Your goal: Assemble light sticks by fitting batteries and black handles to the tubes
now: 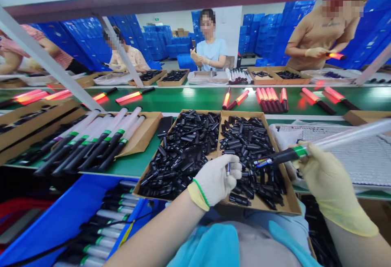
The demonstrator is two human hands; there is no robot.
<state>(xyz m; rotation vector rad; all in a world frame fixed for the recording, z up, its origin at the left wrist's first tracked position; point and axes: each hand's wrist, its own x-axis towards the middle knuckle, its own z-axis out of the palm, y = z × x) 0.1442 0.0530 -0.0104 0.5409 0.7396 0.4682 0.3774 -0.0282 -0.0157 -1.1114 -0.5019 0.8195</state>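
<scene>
My right hand [328, 179], in a pale yellow glove, is closed around a light stick [354, 133] with a clear tube, a green ring and a black handle. The stick slants down to the left, and colourful batteries [262, 162] show at the handle's lower end. My left hand [215, 176], in a white glove, has its fingers curled around a small battery [227, 169]. It hovers over two cardboard trays [220, 136] heaped with small black plastic parts [189, 153]. The handle's end is to the right of my left hand, apart from it.
Clear-tubed sticks [106, 136] lie at left. A blue bin [76, 201] below holds more. At right is a tray of batteries [342, 157]. Red-lit sticks [269, 95] lie on the green conveyor belt [189, 98]. Several co-workers sit or stand beyond. A white frame post [55, 63] slants across.
</scene>
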